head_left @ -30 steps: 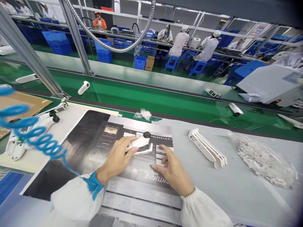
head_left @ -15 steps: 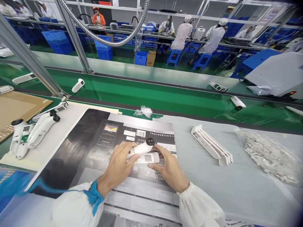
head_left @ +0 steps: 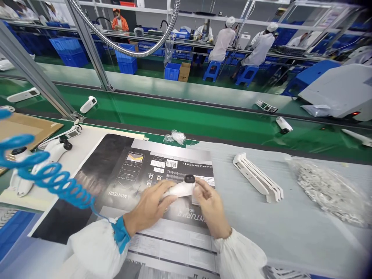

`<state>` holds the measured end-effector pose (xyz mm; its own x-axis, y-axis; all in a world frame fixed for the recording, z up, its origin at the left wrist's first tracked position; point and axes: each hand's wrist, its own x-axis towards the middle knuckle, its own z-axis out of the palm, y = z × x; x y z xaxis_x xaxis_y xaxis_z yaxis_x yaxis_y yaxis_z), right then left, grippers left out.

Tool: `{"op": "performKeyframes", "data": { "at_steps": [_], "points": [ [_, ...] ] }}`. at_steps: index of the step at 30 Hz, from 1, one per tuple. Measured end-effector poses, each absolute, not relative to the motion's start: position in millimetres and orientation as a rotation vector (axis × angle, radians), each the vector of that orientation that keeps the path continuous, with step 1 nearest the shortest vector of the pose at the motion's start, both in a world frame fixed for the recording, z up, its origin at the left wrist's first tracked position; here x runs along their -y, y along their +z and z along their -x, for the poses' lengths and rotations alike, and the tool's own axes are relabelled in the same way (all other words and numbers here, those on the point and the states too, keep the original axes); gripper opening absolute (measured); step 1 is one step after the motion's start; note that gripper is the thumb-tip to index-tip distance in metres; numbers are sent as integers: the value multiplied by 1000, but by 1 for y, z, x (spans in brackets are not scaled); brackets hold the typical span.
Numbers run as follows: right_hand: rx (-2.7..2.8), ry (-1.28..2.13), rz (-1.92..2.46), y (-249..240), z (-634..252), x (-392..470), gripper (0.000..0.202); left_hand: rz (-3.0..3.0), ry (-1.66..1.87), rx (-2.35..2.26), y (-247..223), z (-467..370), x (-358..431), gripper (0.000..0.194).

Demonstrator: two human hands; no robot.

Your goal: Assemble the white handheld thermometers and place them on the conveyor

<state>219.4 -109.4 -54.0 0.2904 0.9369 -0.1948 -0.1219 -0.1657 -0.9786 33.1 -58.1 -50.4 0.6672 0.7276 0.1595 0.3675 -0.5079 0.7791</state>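
A white handheld thermometer with a black tip is held low over the printed sheet. My left hand is closed around its left end, thumb in front and fingers behind. At the tip end, my right hand has its fingers curled against the white body. A pale piece shows just under the right fingertips, too small to make out. A blue band circles my left wrist, with a coiled blue cord stretching left from it.
White handle shells lie stacked to the right, beside a clear bag of small parts. More thermometers lie at left, partly behind the cord. A green conveyor carries several units past the bench. Crumpled plastic sits at the bench edge.
The thermometer and the windowed white cover were apart; now only one white body shows between my hands. My right fingers have closed in. The conveyor units shifted left, and the blue cord swung up.
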Motion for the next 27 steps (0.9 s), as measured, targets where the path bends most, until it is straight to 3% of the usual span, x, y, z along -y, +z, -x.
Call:
{"op": "performKeyframes", "data": {
  "at_steps": [5,10,12,16,21,24,27],
  "points": [
    [217,1422,1082,-45,-195,92,56,-2229,380,-961,-47,-55,87,42],
    [115,1534,946,-47,-189,91,51,-2458,34,-1016,-49,-41,73,42],
    [201,1559,900,-44,-190,96,43,-2432,135,-1119,-45,-35,64,45],
    [327,1558,931,-41,-188,104,38,-2335,674,-1156,-41,-46,64,49],
    [199,1550,945,-42,-179,105,36,-2277,792,-1112,-44,-69,78,38],
    [183,1574,973,-39,-180,102,39,-2205,639,-1079,-36,-61,68,38],
    [362,1495,1179,-36,-193,106,46,-2088,251,-914,-17,-38,35,41]
  ]
}}
